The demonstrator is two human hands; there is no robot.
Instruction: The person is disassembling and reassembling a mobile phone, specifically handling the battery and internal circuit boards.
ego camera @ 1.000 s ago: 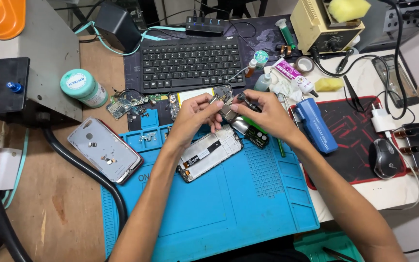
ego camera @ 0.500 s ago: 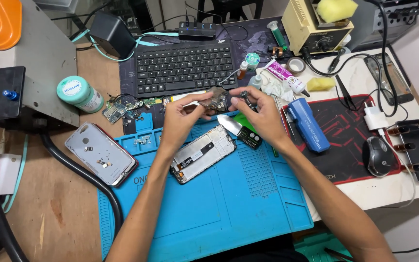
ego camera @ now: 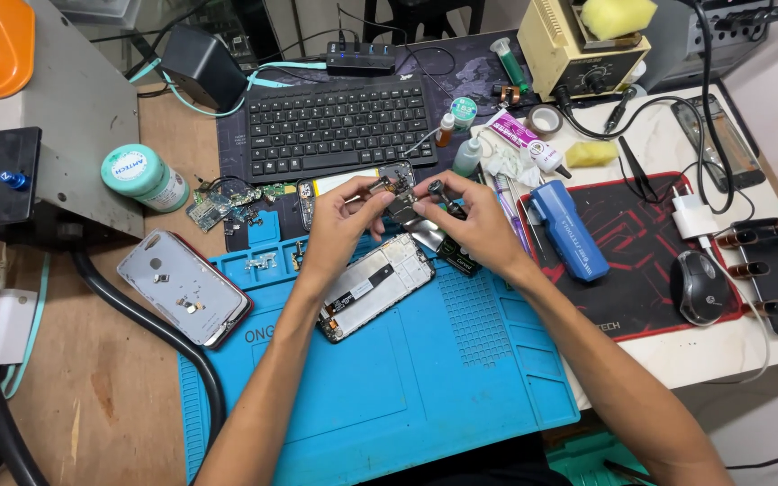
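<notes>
The wooden worktop [ego camera: 92, 396] carries a large blue repair mat [ego camera: 425, 378] at its middle, with a black hose [ego camera: 150, 328] curving along the mat's left edge. Behind the mat lies a black keyboard [ego camera: 339, 130], and to the right a black and red mouse pad [ego camera: 650, 261] bears a dark mouse [ego camera: 701, 288] and a blue cylinder-shaped tool [ego camera: 569, 229]. A pale phone back cover [ego camera: 184, 297] lies on the wood and the mat's left edge, well apart from the hands. An opened phone body [ego camera: 373, 288] rests tilted on the mat, just below both hands. The left hand [ego camera: 339, 232] and right hand [ego camera: 472, 232] meet above the mat's far edge, between the keyboard and the opened phone. Between them they hold a small metal phone part [ego camera: 404, 209] clear of the mat; the left grip is pinched on its left side, the right grip clamped on its right side, thumb and fingers together on it. A green round tub [ego camera: 144, 177] lies left of the keyboard, and loose circuit boards [ego camera: 218, 200] sit just beside it
</notes>
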